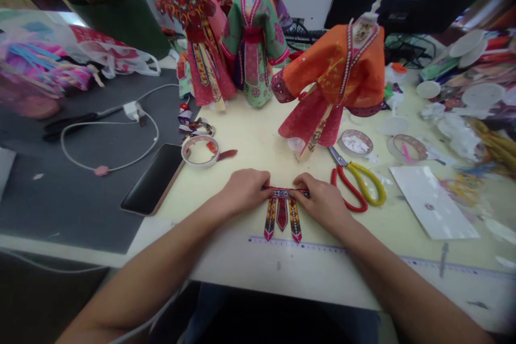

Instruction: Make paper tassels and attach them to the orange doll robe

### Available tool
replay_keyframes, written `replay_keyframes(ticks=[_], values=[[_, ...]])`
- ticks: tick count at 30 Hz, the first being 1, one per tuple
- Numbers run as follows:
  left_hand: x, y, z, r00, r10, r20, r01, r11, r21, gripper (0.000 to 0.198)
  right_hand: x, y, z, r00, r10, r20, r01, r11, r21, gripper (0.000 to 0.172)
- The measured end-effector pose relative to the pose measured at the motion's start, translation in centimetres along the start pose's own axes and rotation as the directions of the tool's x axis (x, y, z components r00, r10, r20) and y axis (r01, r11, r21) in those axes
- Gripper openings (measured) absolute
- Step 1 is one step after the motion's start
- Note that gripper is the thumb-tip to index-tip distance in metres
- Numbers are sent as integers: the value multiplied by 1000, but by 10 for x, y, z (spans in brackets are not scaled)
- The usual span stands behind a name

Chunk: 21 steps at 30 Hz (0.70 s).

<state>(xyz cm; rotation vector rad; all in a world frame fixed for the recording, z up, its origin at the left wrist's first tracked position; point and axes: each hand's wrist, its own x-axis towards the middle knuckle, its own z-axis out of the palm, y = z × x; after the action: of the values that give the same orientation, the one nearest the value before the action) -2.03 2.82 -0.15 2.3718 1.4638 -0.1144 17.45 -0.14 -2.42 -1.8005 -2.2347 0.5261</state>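
A small patterned doll's belt (282, 214) with three pointed hanging strips lies at the front of the table, its strips toward me. My left hand (250, 188) pinches the band's left end, fingers closed. At the right end, my right hand (320, 196) grips the same band between thumb and fingers. The band is stretched straight between both hands. Just below the strip tips runs a ruler (298, 245). Beyond my hands stands a doll form in an orange robe (342, 75) with a red skirt. Scissors (357, 180) with red and yellow handles lie right of my right hand.
More dressed doll forms, one in a green robe (255, 43), stand at the back. Left are a phone (155, 180), a tape roll (200, 151), a white cable (108, 122) and black-handled scissors (70, 124). A white card (433, 201) and fabric scraps lie right.
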Motion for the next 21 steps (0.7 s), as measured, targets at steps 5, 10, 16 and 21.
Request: replay_keyframes(ticks=[5,10,16,21], values=[[-2,1,-3,998,-57,-14,58,997,57,31,0,0,1,1000,9,5,-9,1000,-7,14],[-4,3,-6,998,-49,-43,53,993,101,32,0,0,1,1000,-14,-14,14,1000,-13,14],[-4,4,-5,991,43,-127,-19,982,189,34,0,-1,-1,1000,-7,-3,7,1000,-25,15],[-3,3,-4,985,60,-161,-24,975,220,38,0,0,1,999,-26,-23,26,999,-21,16]])
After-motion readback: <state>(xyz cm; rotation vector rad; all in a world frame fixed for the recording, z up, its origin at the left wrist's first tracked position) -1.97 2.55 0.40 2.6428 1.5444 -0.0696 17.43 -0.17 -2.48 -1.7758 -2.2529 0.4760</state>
